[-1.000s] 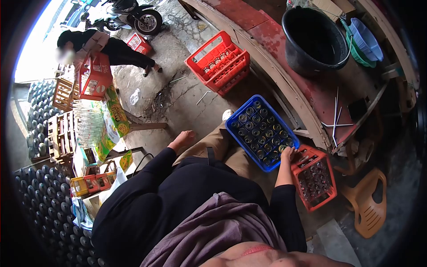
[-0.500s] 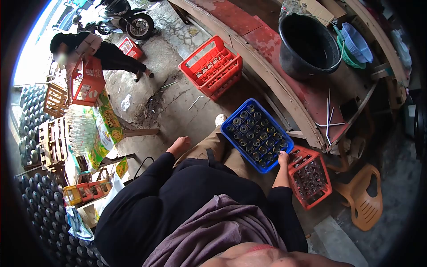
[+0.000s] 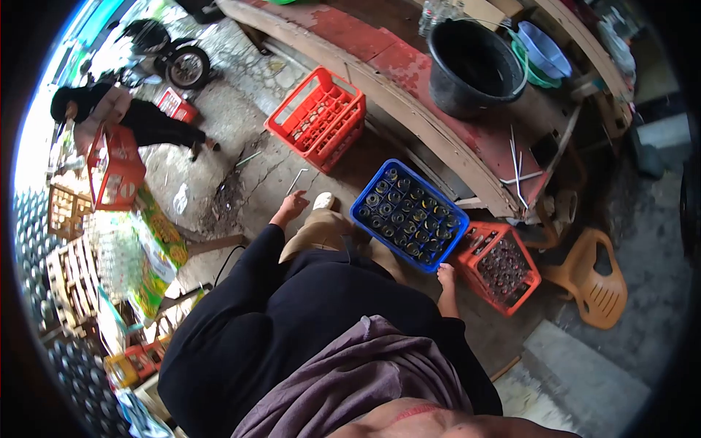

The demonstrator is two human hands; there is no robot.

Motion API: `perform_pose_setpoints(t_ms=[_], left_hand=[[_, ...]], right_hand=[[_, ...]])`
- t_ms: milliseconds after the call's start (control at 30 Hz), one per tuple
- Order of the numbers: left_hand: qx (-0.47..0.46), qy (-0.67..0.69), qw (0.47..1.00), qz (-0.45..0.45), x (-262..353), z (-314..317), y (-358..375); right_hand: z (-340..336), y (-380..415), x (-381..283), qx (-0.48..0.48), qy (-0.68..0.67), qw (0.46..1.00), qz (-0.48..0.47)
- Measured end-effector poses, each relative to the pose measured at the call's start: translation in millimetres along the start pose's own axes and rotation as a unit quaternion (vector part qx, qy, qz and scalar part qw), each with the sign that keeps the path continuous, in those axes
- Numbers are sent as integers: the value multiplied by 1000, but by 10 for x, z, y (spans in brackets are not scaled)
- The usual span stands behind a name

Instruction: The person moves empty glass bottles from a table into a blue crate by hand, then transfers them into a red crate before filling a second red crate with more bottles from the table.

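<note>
My left hand (image 3: 291,207) hangs over the floor at my left side, with its fingers apart and nothing in it. Beside the near right corner of a blue crate (image 3: 365,223) is my right hand (image 3: 446,274), its fingers bent; whether they touch the crate cannot be made out. Several bottles fill the blue crate, seen from above. Against its right end stands a red crate (image 3: 531,281) packed with bottles. Another red crate (image 3: 305,157), with a divided inside, stands on the floor ahead of my left hand.
A co-worker (image 3: 139,117) holds a red crate (image 3: 117,171) at the left. Ahead runs a red-topped bench (image 3: 387,47) bearing a black bucket (image 3: 475,69). An orange chair (image 3: 595,281) is at the right, a motorbike (image 3: 171,62) at the far left.
The whole view has shifted, with most surroundings now further left. My left hand has reached forward and opened. My right hand has come back from the blue crate's right corner to its near side.
</note>
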State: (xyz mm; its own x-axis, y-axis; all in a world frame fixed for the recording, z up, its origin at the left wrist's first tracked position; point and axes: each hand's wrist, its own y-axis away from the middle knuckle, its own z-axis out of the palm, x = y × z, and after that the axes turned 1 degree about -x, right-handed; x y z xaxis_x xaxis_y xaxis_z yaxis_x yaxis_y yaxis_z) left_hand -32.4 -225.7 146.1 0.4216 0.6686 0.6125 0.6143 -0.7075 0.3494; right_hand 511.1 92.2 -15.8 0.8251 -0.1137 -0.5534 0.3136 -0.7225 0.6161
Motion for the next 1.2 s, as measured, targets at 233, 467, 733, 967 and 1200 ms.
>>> perform_pose_setpoints(t_ms=[233, 467, 733, 967, 1200], left_hand=[[-210, -229, 911, 272, -770, 51, -881], [-146, -182, 958, 169, -1113, -314, -1775], [-192, 204, 940, -196, -1466, -302, -2177], [-43, 401, 828, -390, -1339, -110, -2224], [20, 622, 719, -309, -1593, 57, -2437]], right_hand=[[401, 1062, -40, 161, 5, 986, 36], [1571, 1991, -905, -94, 338, 931, -99], [2109, 2720, -2422, 6, -34, 983, 182], [1840, 3214, -2226, 23, 102, 972, 210], [1910, 3154, -2461, 16, 102, 975, 198]])
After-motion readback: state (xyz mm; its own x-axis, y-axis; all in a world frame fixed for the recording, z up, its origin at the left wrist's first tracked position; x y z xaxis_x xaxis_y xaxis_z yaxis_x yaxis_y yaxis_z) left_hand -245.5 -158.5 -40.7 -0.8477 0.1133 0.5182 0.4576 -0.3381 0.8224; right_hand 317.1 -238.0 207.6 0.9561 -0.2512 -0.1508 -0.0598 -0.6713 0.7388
